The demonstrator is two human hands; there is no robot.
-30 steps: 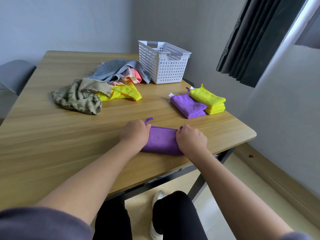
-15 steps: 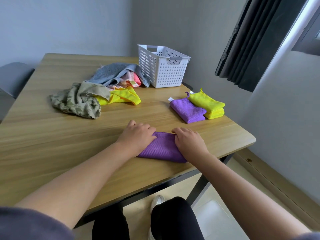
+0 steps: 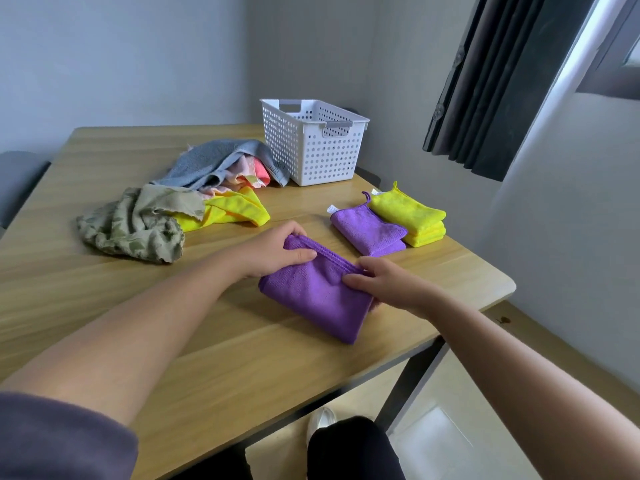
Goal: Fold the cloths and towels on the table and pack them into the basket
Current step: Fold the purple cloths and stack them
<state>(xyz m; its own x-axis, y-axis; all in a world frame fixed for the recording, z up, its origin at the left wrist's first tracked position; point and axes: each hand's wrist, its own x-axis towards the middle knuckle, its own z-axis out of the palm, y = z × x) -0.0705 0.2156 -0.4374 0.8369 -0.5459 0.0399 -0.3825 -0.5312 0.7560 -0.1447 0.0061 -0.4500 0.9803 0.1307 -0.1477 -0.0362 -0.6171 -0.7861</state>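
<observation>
On the left of the wooden table (image 3: 104, 306), a crumpled olive cloth (image 3: 131, 225) is lying against a loose yellow cloth (image 3: 235, 211), with a grey towel (image 3: 214, 161) heaped over a pink cloth (image 3: 251, 171) just behind them. Nearer the front edge, the left hand (image 3: 273, 249) is gripping the far left corner of a purple cloth (image 3: 318, 296), fingers curled over its edge and thumb pressing on top. This folded cloth is resting on the table between both hands. The right hand (image 3: 384, 284) is pinching its right edge, thumb on top, fingers curled round. Behind, a white basket (image 3: 311, 147) is standing just beside the towel. Farther right, a second purple cloth (image 3: 367, 232), folded, is sitting beside a stack of folded yellow cloths (image 3: 412, 216).
</observation>
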